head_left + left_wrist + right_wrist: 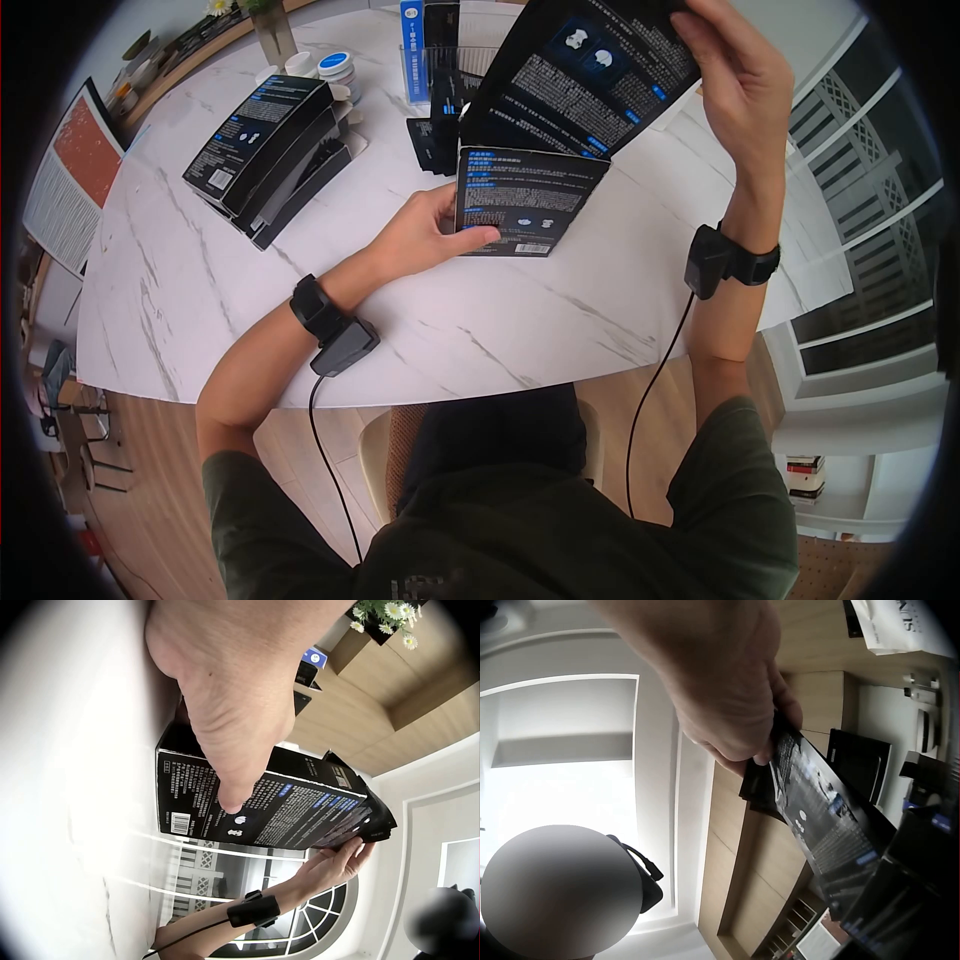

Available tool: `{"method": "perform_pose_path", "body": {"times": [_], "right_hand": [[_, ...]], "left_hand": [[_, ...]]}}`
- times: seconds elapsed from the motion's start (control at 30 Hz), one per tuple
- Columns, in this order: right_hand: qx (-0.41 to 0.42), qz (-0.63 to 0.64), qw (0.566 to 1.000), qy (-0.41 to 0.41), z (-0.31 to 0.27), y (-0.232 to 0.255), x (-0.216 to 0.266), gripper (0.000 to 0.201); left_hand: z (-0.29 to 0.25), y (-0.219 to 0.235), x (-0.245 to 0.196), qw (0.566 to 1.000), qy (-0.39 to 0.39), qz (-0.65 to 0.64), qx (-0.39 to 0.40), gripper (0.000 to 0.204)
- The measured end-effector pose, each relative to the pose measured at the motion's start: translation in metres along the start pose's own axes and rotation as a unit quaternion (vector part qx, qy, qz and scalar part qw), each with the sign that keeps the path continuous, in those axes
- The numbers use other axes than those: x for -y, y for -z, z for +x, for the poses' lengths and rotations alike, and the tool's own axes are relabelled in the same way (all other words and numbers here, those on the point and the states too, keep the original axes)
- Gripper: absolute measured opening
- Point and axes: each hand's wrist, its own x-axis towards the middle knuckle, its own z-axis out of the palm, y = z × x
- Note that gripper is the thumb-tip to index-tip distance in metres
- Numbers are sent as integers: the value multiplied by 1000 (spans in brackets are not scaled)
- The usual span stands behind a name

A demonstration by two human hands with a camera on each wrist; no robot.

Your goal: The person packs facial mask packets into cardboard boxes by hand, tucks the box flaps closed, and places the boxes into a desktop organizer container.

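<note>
My left hand (425,235) grips a black box (525,200) with white and blue print and a barcode, standing at the table surface. Its thumb lies across the printed face; the other fingers are hidden behind. My right hand (745,90) pinches the upper corner of a second black printed piece (590,75), raised and tilted. That piece's lower edge meets the top of the box in the head view. From the left wrist, the box (255,795) stands on end with the right hand (337,862) at its far end. The right wrist view shows the raised piece (817,817) slanting down from the fingers.
More black boxes (265,150) lie stacked at left on the marbled table (180,310). Behind the left hand stand a clear holder (480,60) and a blue box (413,50). White tubs (335,68) and a flower vase (272,35) sit farther back. Cables (320,430) hang from both wrists.
</note>
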Motion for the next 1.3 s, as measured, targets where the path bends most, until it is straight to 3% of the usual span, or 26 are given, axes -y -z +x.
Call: {"method": "perform_pose_path", "body": {"times": [0.17,0.37,0.47,0.53,0.6,0.67,0.77,0.87,1.0,1.13,1.3], "right_hand": [[-20,-92,994,56,4,9,4,30],[58,-83,993,64,7,0,18,32],[58,-72,995,44,6,-5,17,33],[58,-137,988,34,3,-6,16,33],[-22,2,998,-65,-2,-10,13,34],[-17,16,998,-56,-3,-9,5,32],[-133,81,988,-18,-2,-14,0,25],[-138,111,984,-31,-4,-19,0,24],[-36,141,984,-102,-11,-28,2,14],[-133,139,979,-59,-8,-26,-3,14],[-183,120,976,-22,-5,-28,-3,14]], "left_hand": [[-1,0,-2,1000,0,-17,2,35],[0,0,0,1000,2,-13,7,35],[0,0,0,1000,0,-8,8,35],[0,0,0,1000,0,-6,8,35],[0,0,-1,1000,2,-7,7,35],[0,0,-1,1000,0,-3,5,35],[0,1,-1,1000,-2,10,4,35],[0,0,-1,1000,-9,8,4,35],[0,0,0,1000,-2,-5,5,35],[0,1,-1,1000,-12,16,8,35],[0,0,-1,1000,-8,12,7,36]]}}
